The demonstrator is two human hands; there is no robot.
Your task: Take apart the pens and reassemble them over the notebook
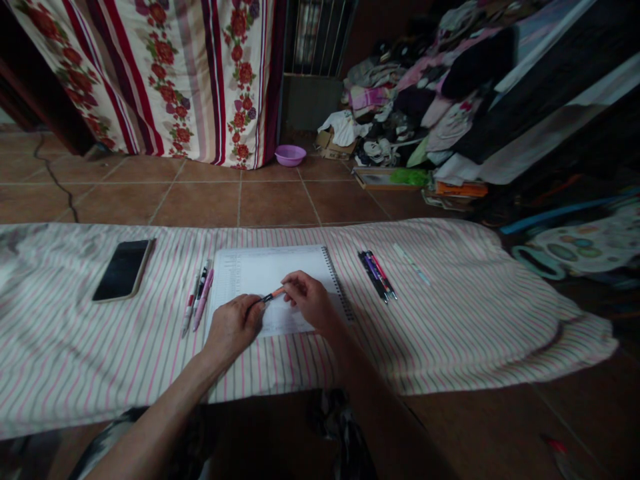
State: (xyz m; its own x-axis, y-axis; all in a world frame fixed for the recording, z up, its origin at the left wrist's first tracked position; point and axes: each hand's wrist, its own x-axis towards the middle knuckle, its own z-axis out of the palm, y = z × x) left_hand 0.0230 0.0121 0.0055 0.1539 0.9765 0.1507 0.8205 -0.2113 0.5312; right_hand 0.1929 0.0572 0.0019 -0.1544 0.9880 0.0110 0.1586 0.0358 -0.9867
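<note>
On the striped cloth point(450, 320) spread over the tiled floor, a spiral notebook point(273, 273) lies open. Over its lower half, the left hand point(233, 328) and the right hand point(309, 300) share one orange pen point(274, 294), each with fingers pinched shut on an end. Three pens point(197, 300) lie just left of the notebook, a phone point(123, 270) farther left, more pens point(377, 275) to its right.

Both hands, left point(233, 328) and right point(307, 299), grip a slim orange pen point(274, 294). They rest on a white spiral-bound notebook point(273, 273) upon the pink-striped cloth surface point(450, 313).
</note>
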